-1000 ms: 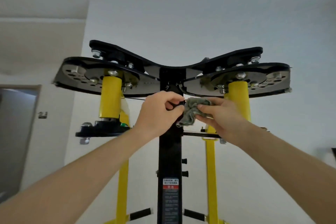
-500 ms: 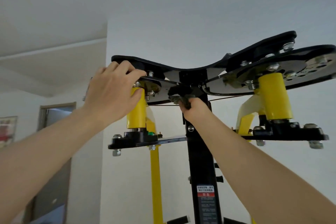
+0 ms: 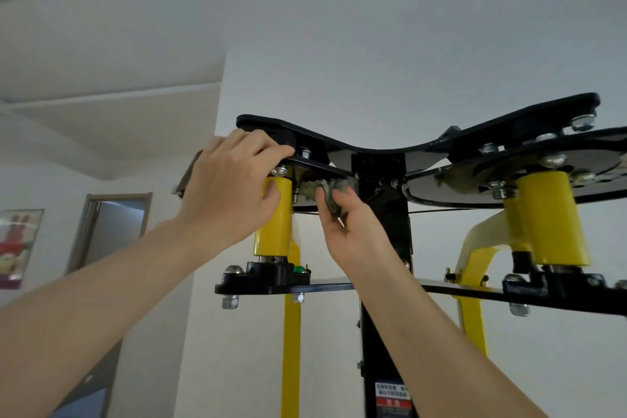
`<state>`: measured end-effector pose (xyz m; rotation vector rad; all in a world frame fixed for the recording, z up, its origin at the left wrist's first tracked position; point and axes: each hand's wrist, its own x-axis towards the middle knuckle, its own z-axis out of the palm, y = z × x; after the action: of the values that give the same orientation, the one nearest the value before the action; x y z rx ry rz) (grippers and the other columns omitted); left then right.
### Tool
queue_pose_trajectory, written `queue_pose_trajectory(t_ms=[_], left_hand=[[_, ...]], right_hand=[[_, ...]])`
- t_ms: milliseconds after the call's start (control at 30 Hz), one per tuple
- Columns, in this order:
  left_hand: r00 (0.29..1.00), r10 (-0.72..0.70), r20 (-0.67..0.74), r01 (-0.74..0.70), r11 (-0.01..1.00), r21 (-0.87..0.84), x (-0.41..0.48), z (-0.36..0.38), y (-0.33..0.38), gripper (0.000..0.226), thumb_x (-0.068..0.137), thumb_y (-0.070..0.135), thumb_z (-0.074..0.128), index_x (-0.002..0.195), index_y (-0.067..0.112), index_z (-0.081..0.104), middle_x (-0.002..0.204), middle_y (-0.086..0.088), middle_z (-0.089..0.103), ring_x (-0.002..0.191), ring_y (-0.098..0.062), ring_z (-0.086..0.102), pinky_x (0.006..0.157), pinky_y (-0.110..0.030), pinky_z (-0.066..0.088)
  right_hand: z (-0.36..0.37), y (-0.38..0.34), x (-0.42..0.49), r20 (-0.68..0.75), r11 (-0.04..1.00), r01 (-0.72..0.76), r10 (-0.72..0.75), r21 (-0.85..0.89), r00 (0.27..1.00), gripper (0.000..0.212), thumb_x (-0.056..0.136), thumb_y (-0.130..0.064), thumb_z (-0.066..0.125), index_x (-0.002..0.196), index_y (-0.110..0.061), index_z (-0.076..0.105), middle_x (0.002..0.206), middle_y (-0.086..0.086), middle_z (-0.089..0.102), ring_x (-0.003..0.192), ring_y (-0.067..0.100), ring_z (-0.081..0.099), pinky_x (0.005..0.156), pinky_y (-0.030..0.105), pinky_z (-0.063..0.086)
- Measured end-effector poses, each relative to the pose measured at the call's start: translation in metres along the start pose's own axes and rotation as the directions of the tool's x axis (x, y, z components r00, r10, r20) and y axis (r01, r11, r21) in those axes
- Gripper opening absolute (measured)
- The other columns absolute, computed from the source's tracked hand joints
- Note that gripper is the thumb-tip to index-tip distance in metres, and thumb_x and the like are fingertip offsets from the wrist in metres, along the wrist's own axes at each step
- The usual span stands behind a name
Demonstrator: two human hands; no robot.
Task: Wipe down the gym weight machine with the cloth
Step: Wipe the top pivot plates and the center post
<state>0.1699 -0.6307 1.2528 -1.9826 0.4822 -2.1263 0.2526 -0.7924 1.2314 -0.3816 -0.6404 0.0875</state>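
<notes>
Under left pulley plate: cloth pinched by right hand; left hand gripping plate's edge.

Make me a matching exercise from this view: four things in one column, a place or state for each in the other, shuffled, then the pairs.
Things:
1. cloth
2. left hand
3. warning label
4. yellow sleeve

Places or states:
A. low on the black centre post
B. bunched in the right hand, pressed up under the left black plate
C. upright between the left black plates
D. gripping the edge of the left black plate

Pairs: 1-B, 2-D, 3-A, 4-C
</notes>
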Motion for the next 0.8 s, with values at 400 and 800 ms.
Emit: queue_pose_trajectory(t_ms=[400, 800], left_hand=[[0.997, 0.027, -0.075, -0.026, 1.000, 0.003, -0.005, 0.010, -0.004, 0.056, 0.071, 0.002, 0.068, 0.125, 0.017, 0.068, 0.108, 0.000, 0.065, 0.101, -0.026, 0.058, 0.087, -0.040, 0.044], [0.996, -0.010, -0.092, 0.010, 1.000, -0.001, -0.006, 0.013, -0.002, 0.060, 0.067, 0.001, 0.066, 0.124, 0.017, 0.069, 0.108, 0.000, 0.065, 0.101, -0.025, 0.057, 0.089, -0.037, 0.041]], right_hand=[[-0.040, 0.010, 0.094, 0.031, -0.126, -0.003, -0.272, -0.992, 0.962, 0.043, 0.105, -0.044, 0.036, 0.076, -0.017, 0.052, 0.077, 0.008, 0.060, 0.081, 0.029, 0.063, 0.072, 0.031, 0.050], [-0.027, 0.017, 0.092, -0.146, 0.971, -0.239, 0.232, -0.030, 0.962, 0.014, 0.102, -0.006, 0.051, 0.108, 0.003, 0.059, 0.136, 0.026, 0.056, 0.130, 0.032, 0.054, 0.102, 0.035, 0.051]])
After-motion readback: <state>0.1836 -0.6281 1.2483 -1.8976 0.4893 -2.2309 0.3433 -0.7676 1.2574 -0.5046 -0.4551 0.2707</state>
